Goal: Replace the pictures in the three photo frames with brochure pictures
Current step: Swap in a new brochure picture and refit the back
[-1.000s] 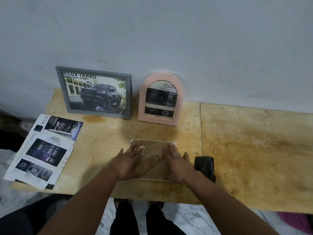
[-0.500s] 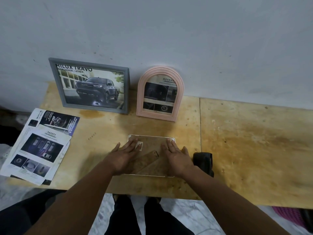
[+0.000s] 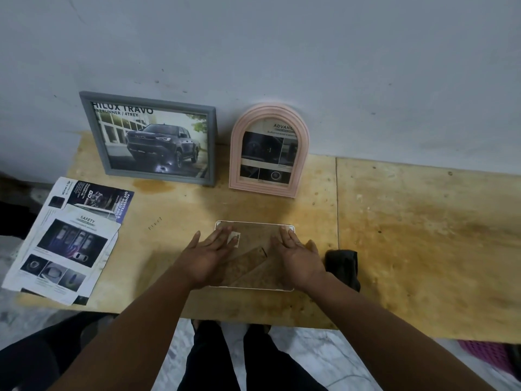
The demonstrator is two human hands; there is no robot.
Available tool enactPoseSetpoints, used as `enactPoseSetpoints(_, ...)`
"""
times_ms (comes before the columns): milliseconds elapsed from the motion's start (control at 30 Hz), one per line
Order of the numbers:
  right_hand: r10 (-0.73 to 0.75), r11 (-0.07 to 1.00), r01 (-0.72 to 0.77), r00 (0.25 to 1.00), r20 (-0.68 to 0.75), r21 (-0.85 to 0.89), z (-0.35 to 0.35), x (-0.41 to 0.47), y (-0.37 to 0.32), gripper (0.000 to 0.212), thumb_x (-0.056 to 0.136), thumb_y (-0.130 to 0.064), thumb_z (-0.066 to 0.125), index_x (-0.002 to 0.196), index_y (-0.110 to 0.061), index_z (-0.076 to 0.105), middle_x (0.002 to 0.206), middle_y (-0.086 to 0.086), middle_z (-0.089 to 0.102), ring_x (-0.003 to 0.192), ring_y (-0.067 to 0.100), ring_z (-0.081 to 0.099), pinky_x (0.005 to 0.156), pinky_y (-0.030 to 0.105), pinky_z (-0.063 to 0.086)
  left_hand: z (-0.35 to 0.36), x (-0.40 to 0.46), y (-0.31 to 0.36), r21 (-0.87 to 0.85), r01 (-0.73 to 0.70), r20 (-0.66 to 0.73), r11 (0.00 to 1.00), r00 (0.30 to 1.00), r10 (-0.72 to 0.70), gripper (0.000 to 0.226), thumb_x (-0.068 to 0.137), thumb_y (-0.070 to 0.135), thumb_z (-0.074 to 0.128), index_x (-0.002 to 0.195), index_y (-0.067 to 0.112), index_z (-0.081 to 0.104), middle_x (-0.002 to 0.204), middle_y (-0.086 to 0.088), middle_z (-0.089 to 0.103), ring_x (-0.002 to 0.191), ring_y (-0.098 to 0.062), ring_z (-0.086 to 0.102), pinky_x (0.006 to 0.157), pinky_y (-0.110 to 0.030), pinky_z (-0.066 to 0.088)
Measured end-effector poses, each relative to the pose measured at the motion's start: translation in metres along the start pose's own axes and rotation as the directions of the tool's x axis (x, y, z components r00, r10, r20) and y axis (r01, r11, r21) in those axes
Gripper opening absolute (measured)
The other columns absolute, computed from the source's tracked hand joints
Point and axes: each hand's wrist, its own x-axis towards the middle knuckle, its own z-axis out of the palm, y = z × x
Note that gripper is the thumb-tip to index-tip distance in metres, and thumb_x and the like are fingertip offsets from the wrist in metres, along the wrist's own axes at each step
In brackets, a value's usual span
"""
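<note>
Item 1: grey rectangular photo frame (image 3: 149, 139), stood upright at rear of pale plywood tabletop (image 3: 408, 235), leaning on the wall. Held a truck brochure pic, so judged done.

Item 2: pink arched photo frame (image 3: 269, 150), just right of the grey one, also propped on the wall. Brochure pic visible inside; judged done.

Item 3: white-edged rectangular photo frame (image 3: 253, 255), lying face-down near the front edge, brown fibreboard backing and folded stand uppermost. Laid flat presumably so the back could be worked on. Small pale sticker on backing, upper left.

Left hand (image 3: 208, 252): fingers straight, flat on the frame's left part, gripping nothing. Right hand (image 3: 298, 255): same, flat on the right part. Both appeared to press the backing down, prob. to seat or steady it. Whether a brochure pic was already inside: can't tell.

Item 4: stack of loose car brochure pages (image 3: 67, 238), far left, overhanging the tabletop edge; likely the pic supply.

Item 5: dark crumpled object (image 3: 342, 263), just right of the right hand; identity unclear.
</note>
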Motion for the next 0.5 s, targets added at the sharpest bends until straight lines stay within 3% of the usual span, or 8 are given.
enactPoseSetpoints(200, -0.001, 1.000, 0.001, 0.999, 0.036, 0.004, -0.005, -0.005, -0.001, 0.110, 0.084, -0.020, 0.078, 0.163, -0.028, 0.002, 0.169, 0.002, -0.021, 0.157, 0.022, -0.013, 0.123, 0.060, 0.017, -0.012, 0.000, 0.016, 0.011, 0.052, 0.018, 0.999, 0.998, -0.052, 0.101, 0.097, 0.030, 0.066, 0.164, 0.027, -0.008, 0.169, 0.002, -0.027, 0.159, -0.020, -0.018, 0.130, -0.052, 0.003)
enactPoseSetpoints(333, -0.068, 0.997, 0.068, 0.997, -0.023, 0.021, -0.004, -0.014, 0.005, 0.094, 0.089, -0.024, 0.072, 0.163, -0.027, 0.013, 0.171, 0.005, -0.011, 0.158, 0.024, -0.008, 0.124, 0.058, 0.015, -0.012, -0.007, 0.028, -0.098, 0.049, -0.011, 0.994, 0.999, -0.051, 0.096, 0.096, 0.029, 0.066, 0.165, 0.031, -0.001, 0.171, -0.003, -0.021, 0.159, -0.022, -0.013, 0.131, -0.045, 0.009)
enactPoseSetpoints(400, -0.069, 0.993, 0.078, 0.993, -0.098, 0.087, 0.000, -0.021, 0.009, 0.083, 0.090, -0.024, 0.069, 0.160, -0.027, 0.024, 0.171, 0.006, 0.004, 0.158, 0.028, 0.006, 0.124, 0.055, 0.019, -0.002, -0.014, 0.034, -0.247, 0.024, -0.135, 0.969, 0.989, -0.059, 0.089, 0.091, 0.041, 0.066, 0.164, 0.034, 0.015, 0.172, -0.001, -0.007, 0.160, -0.026, 0.006, 0.128, -0.045, 0.024)
enactPoseSetpoints(500, 0.072, 0.933, 0.055, 0.940, -0.333, 0.355, 0.009, -0.037, 0.014, 0.068, 0.088, -0.027, 0.069, 0.151, -0.024, 0.044, 0.156, 0.006, 0.038, 0.139, 0.030, 0.045, 0.107, 0.043, 0.046, 0.011, -0.031, 0.046, -0.485, 0.104, -0.314, 0.868, 0.906, -0.284, 0.077, 0.086, 0.056, 0.047, 0.158, 0.030, 0.038, 0.169, -0.002, 0.027, 0.144, -0.032, 0.044, 0.108, -0.042, 0.050)
